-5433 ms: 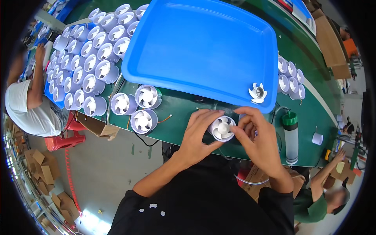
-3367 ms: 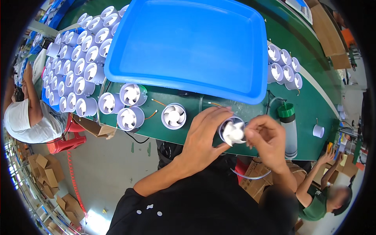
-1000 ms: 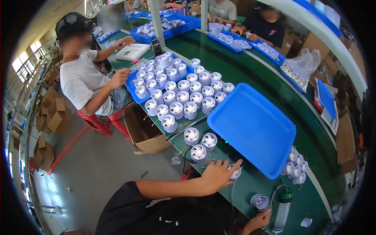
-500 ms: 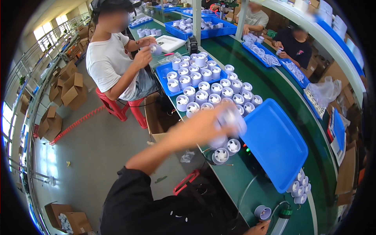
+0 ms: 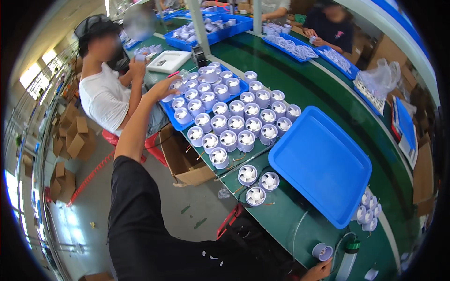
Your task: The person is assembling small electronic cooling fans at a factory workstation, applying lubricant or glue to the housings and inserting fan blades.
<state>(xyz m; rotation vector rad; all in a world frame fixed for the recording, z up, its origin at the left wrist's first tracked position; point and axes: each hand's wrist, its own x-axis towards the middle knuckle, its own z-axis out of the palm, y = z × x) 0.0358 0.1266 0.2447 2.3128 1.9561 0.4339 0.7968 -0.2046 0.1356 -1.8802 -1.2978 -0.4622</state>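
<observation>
Fan held over the far corner of the crowded tray

Fan (image 5: 176, 85), small, round and white, sits pinched in my left hand (image 5: 165, 89), fingers curled around its rim, arm stretched far out to the left. It hangs at the tray's (image 5: 174, 122) far left corner, just above the rows of matching fans (image 5: 228, 112), its round face turned up and its short axis roughly upright. Any gap in the rows lies just below and to the right of the fingers. My right hand (image 5: 319, 270) is well apart, low by the table edge (image 5: 290, 234), beside a single fan (image 5: 322, 250) and a bottle (image 5: 348, 257); whether its fingers grip anything I cannot tell. Three loose fans (image 5: 257, 182) sit near an empty blue tray (image 5: 323, 164). A seated person (image 5: 105, 93) works opposite.
</observation>
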